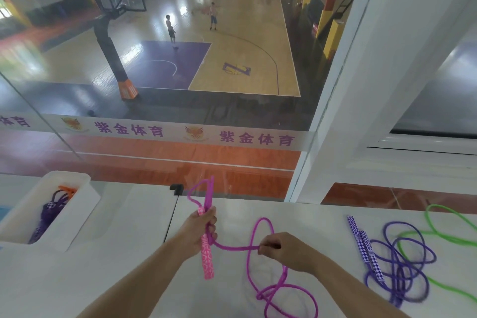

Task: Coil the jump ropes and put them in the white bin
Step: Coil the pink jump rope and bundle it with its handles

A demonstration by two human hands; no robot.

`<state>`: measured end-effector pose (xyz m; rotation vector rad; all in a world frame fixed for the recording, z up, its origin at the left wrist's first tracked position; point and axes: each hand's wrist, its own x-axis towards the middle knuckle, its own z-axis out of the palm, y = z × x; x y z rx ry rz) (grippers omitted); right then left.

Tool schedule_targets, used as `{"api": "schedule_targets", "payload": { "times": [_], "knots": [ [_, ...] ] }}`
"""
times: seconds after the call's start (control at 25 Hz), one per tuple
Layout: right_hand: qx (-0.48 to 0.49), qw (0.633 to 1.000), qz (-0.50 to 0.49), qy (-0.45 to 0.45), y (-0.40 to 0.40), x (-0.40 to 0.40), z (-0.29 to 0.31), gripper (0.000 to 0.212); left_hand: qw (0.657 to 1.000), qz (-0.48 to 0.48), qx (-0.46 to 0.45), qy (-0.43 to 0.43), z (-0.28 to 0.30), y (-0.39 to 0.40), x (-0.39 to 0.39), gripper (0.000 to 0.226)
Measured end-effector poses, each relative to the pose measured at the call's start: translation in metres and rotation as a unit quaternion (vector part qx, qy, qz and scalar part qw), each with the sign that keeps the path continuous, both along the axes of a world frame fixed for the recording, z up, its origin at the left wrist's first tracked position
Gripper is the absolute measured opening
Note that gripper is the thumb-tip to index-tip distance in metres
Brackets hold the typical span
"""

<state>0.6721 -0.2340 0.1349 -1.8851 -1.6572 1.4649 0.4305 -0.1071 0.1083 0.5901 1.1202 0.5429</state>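
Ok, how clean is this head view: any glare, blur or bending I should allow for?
Head view: wide-angle bending curves the white window frame and table edge; glare patches sit on the court floor behind the glass; the pink jump rope between left hand and right hand is sharp, while the white bin is slightly soft.
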Motion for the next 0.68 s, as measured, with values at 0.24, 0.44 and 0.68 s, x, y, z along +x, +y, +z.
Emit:
{"api": "schedule_targets", "payload": {
  "times": [0.24, 0.44, 0.68],
  "knots": [
    [0.132, 0.988, -0.059, -0.055, 0.024, -0.019, 0.004, 0.014, 0.958, -0.245, 0.078, 0.125, 0.013, -0.041, 0.037, 0.039],
    [0.165, 0.974, -0.118, -0.099, 0.030, -0.021, -0.007, 0.019, 0.959, -0.263, 0.042, 0.094, 0.012, -0.047, 0.043, 0.027],
    [0.123, 0.977, -0.132, -0.111, 0.023, 0.007, -0.019, 0.018, 0.987, -0.157, -0.023, 0.014, 0.009, -0.027, 0.018, 0.015]
  ]
}}
